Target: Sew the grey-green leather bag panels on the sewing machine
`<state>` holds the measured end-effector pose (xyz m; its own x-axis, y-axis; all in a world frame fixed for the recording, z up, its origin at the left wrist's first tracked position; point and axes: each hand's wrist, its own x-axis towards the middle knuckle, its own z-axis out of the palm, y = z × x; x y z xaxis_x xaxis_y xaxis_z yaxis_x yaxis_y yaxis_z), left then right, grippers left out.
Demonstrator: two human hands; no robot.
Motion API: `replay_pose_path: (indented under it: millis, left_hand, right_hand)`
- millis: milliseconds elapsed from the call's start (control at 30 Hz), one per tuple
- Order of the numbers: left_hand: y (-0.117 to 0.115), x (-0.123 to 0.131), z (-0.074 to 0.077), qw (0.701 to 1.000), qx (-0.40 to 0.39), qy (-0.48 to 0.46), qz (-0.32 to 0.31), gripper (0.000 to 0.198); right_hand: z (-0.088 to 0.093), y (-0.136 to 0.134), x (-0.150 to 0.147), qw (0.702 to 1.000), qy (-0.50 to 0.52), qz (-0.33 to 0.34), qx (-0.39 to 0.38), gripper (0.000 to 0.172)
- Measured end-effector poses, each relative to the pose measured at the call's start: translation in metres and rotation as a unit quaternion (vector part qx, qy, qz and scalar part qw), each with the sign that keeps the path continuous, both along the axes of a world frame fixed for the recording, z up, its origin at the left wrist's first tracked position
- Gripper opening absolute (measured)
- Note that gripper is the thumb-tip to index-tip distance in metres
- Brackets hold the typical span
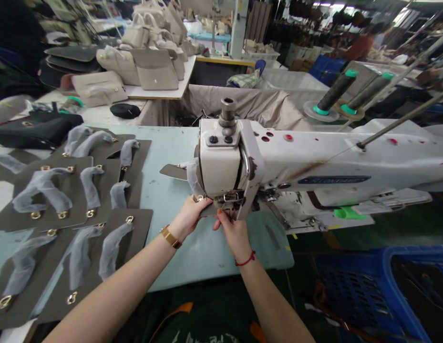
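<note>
A white sewing machine (221, 159) stands on a pale blue work surface (171, 267). Beneath its head lies a grey-brown panel (174, 172) with a wrapped handle, partly hidden behind the machine. My left hand (190, 216), with a gold watch on the wrist, closes on the near edge of this panel, left of the needle area. My right hand (234, 232), wearing a red cord bracelet, has its fingers pressed together at the panel's near edge, just in front of the needle area. The needle itself cannot be made out.
Several grey-brown panels (135, 238) with wrapped handles and gold rings overlap on the left. Beige bags (155, 69) are piled on a table behind. Thread cones (337, 93) stand at the back right, and a blue basket (386, 267) is at the lower right.
</note>
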<state>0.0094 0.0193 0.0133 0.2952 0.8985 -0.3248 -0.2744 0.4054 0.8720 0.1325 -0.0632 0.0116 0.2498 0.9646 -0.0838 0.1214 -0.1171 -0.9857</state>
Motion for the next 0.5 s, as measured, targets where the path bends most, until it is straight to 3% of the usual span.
replay_pose_path:
  millis: [167, 367, 500]
  left_hand:
    - [-0.001, -0.004, 0.007, 0.999, 0.011, 0.005, -0.033, 0.032]
    - [0.003, -0.024, 0.013, 0.986, -0.034, 0.018, -0.161, 0.030]
    - [0.006, -0.029, 0.010, 0.981, -0.039, 0.017, -0.189, 0.024]
  right_hand:
    - [0.000, 0.001, -0.002, 0.999, 0.021, -0.009, -0.031, 0.044]
    - [0.003, 0.001, -0.004, 0.999, 0.003, -0.028, -0.035, 0.043]
    - [0.004, 0.000, -0.006, 0.999, -0.012, -0.036, -0.029, 0.044]
